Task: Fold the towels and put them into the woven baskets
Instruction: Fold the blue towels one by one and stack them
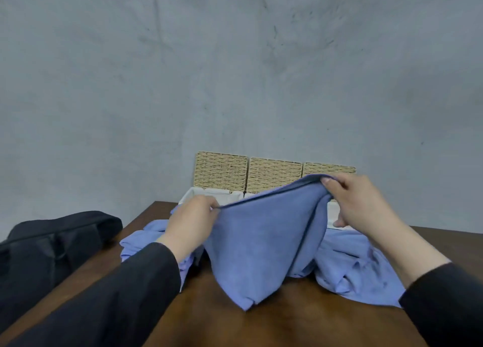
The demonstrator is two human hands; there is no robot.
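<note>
A blue towel (257,244) hangs above the brown table (261,325), its lower corner touching the tabletop. My left hand (192,222) pinches its top edge at the left. My right hand (358,203) grips the same edge at the right, held higher. Other blue towels lie crumpled behind it, one heap at the left (146,238) and one at the right (358,265). Three woven baskets stand in a row against the wall, with lids raised: left (220,171), middle (273,174), right (328,170). White lining (198,195) shows in the left basket.
A black bag (49,244) lies off the table's left edge. A grey wall (235,72) rises right behind the baskets. Bare brown tabletop shows in front of the towels.
</note>
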